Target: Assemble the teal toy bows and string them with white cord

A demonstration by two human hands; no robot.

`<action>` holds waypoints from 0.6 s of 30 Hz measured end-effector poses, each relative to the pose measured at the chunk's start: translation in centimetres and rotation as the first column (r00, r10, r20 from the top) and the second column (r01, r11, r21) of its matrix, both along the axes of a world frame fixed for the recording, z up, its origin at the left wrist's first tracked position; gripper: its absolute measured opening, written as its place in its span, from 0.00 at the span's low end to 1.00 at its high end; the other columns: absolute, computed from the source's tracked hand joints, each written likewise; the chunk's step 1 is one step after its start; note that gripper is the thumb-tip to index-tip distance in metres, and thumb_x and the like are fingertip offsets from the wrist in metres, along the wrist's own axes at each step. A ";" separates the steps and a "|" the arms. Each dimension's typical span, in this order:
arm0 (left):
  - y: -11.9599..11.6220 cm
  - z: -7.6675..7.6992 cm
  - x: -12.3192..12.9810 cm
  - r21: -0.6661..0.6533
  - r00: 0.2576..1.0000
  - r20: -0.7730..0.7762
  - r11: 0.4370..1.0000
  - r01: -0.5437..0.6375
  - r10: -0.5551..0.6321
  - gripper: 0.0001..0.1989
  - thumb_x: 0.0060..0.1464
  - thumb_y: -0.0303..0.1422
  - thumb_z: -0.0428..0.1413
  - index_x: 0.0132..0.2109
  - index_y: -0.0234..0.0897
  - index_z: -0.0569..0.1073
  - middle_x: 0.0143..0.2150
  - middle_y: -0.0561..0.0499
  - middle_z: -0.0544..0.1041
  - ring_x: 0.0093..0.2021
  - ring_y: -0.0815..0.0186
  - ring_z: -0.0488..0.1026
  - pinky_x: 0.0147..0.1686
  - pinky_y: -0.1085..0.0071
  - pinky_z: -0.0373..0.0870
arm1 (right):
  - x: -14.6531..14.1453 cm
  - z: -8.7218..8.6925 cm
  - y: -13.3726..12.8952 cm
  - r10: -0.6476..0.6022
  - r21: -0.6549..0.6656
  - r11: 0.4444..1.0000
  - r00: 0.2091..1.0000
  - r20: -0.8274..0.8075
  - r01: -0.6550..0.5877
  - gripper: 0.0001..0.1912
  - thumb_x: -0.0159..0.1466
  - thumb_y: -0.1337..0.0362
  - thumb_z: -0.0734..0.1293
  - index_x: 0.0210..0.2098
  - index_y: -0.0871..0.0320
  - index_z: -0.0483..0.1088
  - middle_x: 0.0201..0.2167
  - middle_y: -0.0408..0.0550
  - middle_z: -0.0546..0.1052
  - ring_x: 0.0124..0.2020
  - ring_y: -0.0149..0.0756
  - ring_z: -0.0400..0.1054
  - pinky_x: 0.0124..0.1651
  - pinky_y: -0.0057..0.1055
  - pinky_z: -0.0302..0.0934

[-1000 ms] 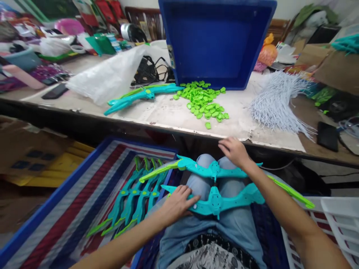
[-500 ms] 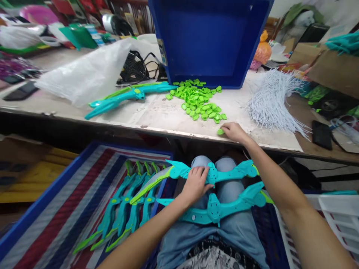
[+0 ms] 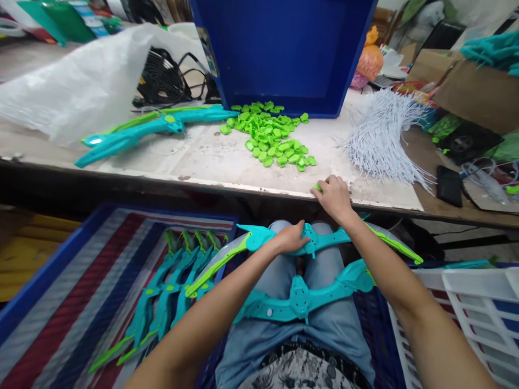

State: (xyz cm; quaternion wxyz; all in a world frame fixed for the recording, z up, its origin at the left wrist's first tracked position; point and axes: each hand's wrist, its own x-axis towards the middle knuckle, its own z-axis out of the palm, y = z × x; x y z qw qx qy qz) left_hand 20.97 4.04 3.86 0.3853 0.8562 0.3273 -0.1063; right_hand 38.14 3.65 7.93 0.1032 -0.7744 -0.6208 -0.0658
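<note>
My left hand [image 3: 290, 237] is closed around the teal and green toy bow [image 3: 324, 241] that lies across my knees, just left of its pentagon-shaped middle. A second toy bow [image 3: 300, 300] rests on my thighs, nearer to me. At the table's front edge my right hand [image 3: 334, 198] pinches a small green plastic piece [image 3: 317, 187], with part of it hidden by the fingers. Beyond that hand, a loose pile of like green pieces [image 3: 271, 129] is spread on the table. My right forearm covers part of the held bow's right arm.
A blue crate [image 3: 284, 54] stands on its side behind the pile. White strings [image 3: 379, 140] lie to the right, and another teal bow [image 3: 141, 132] to the left. Several bows [image 3: 162, 292] sit in the striped-lined tray [image 3: 81, 281]. A white basket [image 3: 454, 308] is at lower right.
The view has shifted right. My left fingers have wrapped round the bow, whose green right limb now shows more. My right hand still pinches the green piece by the table edge.
</note>
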 end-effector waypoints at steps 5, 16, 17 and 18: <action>2.0 -1.1 -0.2 -0.189 0.994 0.102 0.982 -0.027 0.047 0.19 0.57 0.34 0.50 0.54 0.33 0.71 0.47 0.47 0.77 0.44 0.62 0.73 0.40 0.72 0.66 | 0.2 -1.6 -3.9 0.277 0.172 0.957 0.916 -0.289 -0.235 0.15 0.63 0.62 0.64 0.48 0.57 0.73 0.44 0.55 0.75 0.47 0.46 0.66 0.51 0.43 0.61; 2.3 -2.9 -0.1 -0.794 0.887 0.114 0.577 -0.190 0.448 0.20 0.47 0.45 0.61 0.41 0.33 0.77 0.29 0.53 0.74 0.30 0.70 0.66 0.34 0.72 0.62 | -2.0 -7.0 -10.7 0.470 0.215 0.882 0.742 -0.477 -0.420 0.07 0.63 0.63 0.67 0.41 0.53 0.75 0.46 0.49 0.79 0.51 0.43 0.68 0.52 0.46 0.60; 2.2 -2.9 -0.1 -0.779 0.893 0.128 0.602 -0.179 0.431 0.20 0.47 0.46 0.61 0.41 0.33 0.76 0.27 0.54 0.73 0.28 0.71 0.64 0.32 0.73 0.61 | -2.0 -7.2 -10.5 0.451 0.205 0.891 0.747 -0.489 -0.404 0.07 0.62 0.63 0.68 0.40 0.52 0.76 0.45 0.48 0.79 0.51 0.44 0.68 0.52 0.47 0.60; 2.2 -2.9 -0.1 -0.755 0.901 0.147 0.635 -0.165 0.409 0.21 0.48 0.47 0.60 0.41 0.32 0.76 0.26 0.55 0.71 0.27 0.71 0.63 0.29 0.74 0.59 | -2.0 -7.3 -10.4 0.429 0.191 0.902 0.752 -0.501 -0.387 0.07 0.62 0.62 0.68 0.40 0.52 0.76 0.45 0.48 0.79 0.52 0.44 0.68 0.53 0.48 0.59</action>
